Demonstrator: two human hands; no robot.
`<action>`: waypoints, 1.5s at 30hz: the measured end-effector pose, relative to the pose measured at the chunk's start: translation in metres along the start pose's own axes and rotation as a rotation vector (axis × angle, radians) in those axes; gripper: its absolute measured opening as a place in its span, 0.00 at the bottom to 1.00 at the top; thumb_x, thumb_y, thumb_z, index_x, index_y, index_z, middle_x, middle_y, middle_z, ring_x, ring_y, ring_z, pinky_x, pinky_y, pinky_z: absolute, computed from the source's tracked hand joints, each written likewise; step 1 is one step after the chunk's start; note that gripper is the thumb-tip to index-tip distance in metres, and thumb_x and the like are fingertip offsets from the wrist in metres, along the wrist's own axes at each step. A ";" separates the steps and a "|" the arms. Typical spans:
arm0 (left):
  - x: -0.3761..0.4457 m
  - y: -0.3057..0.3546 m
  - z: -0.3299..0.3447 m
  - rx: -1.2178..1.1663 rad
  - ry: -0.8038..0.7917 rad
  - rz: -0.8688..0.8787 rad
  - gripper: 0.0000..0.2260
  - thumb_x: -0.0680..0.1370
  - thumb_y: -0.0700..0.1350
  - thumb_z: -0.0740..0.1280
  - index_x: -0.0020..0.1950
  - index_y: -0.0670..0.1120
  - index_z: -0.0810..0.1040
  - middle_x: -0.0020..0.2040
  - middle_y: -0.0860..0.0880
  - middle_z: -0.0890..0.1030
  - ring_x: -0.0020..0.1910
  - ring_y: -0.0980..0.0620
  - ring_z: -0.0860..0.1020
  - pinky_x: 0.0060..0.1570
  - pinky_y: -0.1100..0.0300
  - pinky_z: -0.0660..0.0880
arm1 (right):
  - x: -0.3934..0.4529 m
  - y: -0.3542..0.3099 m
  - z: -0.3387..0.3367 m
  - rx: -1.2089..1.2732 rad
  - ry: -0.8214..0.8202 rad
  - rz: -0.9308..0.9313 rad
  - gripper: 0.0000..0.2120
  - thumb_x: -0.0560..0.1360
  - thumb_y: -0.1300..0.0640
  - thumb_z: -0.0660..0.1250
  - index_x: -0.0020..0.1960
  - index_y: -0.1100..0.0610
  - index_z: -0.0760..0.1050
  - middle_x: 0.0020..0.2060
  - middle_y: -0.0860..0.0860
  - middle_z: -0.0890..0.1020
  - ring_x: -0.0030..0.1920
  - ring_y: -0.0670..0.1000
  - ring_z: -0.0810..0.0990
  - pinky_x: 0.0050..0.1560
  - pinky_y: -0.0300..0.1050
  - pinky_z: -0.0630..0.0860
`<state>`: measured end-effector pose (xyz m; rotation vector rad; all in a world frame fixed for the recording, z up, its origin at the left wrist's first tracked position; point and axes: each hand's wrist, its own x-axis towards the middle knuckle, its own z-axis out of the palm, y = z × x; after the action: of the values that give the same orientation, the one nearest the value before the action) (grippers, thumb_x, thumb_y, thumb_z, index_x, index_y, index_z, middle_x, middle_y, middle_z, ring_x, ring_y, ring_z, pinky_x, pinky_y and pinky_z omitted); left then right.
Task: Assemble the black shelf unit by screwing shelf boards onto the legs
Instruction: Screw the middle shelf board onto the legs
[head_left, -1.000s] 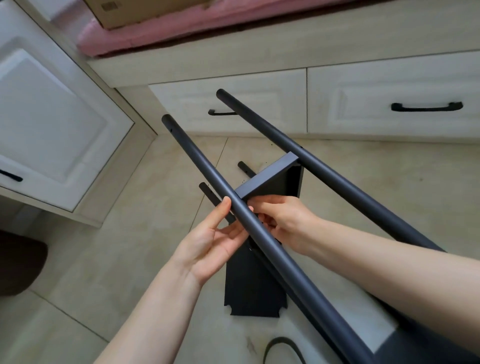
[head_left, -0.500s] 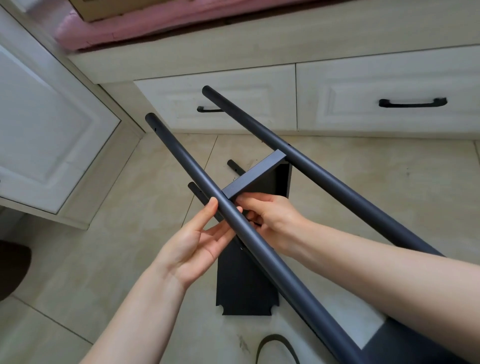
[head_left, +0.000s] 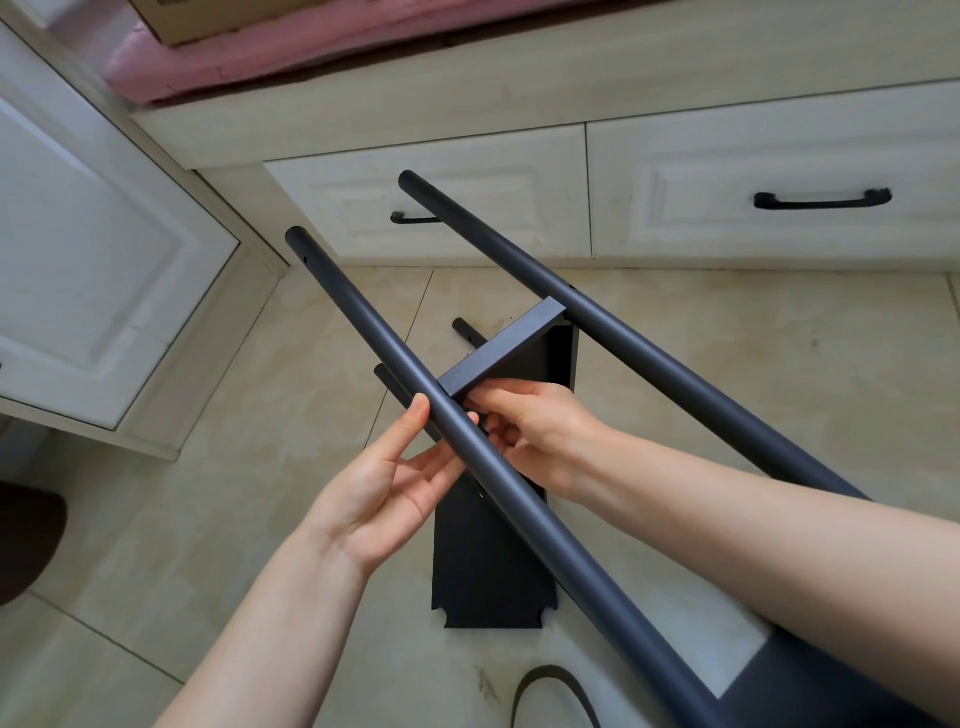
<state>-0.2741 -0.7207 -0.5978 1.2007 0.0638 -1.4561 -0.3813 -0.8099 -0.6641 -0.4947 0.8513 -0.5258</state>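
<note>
Two long dark legs slant up and away from me, the near leg (head_left: 363, 332) and the far leg (head_left: 597, 306). A black shelf board (head_left: 501, 353) spans between them, top edge toward me, its face dropping to notched corners by the floor. My left hand (head_left: 384, 493) cradles the near leg, thumb straight along its left side and fingers straight beneath it. My right hand (head_left: 535, 431) has its fingers curled on the board's corner where it meets the near leg. Whatever it pinches there is hidden.
Two more dark legs (head_left: 467, 332) lie lower, behind the board. White drawers with black handles (head_left: 823, 200) close off the back, and a white cabinet door (head_left: 104, 291) stands at the left. A black strap loop (head_left: 550, 680) lies on the tiled floor near me.
Both hands stay at the joint of board and near leg. Only the view shifts slightly.
</note>
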 end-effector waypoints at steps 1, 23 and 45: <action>0.000 0.000 0.000 0.003 0.001 0.000 0.16 0.72 0.42 0.70 0.58 0.37 0.79 0.48 0.34 0.84 0.46 0.42 0.86 0.43 0.52 0.84 | 0.000 0.000 0.000 -0.014 -0.004 0.007 0.07 0.75 0.64 0.70 0.52 0.63 0.83 0.30 0.49 0.80 0.32 0.46 0.72 0.36 0.38 0.74; 0.003 0.001 -0.001 -0.006 0.001 -0.018 0.15 0.71 0.42 0.70 0.56 0.38 0.80 0.47 0.35 0.83 0.45 0.43 0.86 0.40 0.53 0.84 | 0.008 -0.002 -0.011 -0.084 -0.185 0.088 0.13 0.76 0.61 0.70 0.59 0.63 0.80 0.48 0.57 0.80 0.52 0.54 0.76 0.60 0.51 0.76; 0.002 0.001 0.001 0.009 0.030 -0.011 0.15 0.71 0.42 0.71 0.55 0.37 0.80 0.46 0.35 0.84 0.44 0.43 0.86 0.41 0.52 0.84 | 0.014 -0.003 -0.011 -0.176 -0.128 0.149 0.14 0.73 0.54 0.71 0.56 0.59 0.83 0.44 0.52 0.83 0.51 0.54 0.77 0.55 0.51 0.74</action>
<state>-0.2734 -0.7228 -0.5977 1.2313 0.0839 -1.4493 -0.3830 -0.8228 -0.6770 -0.6142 0.8082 -0.2801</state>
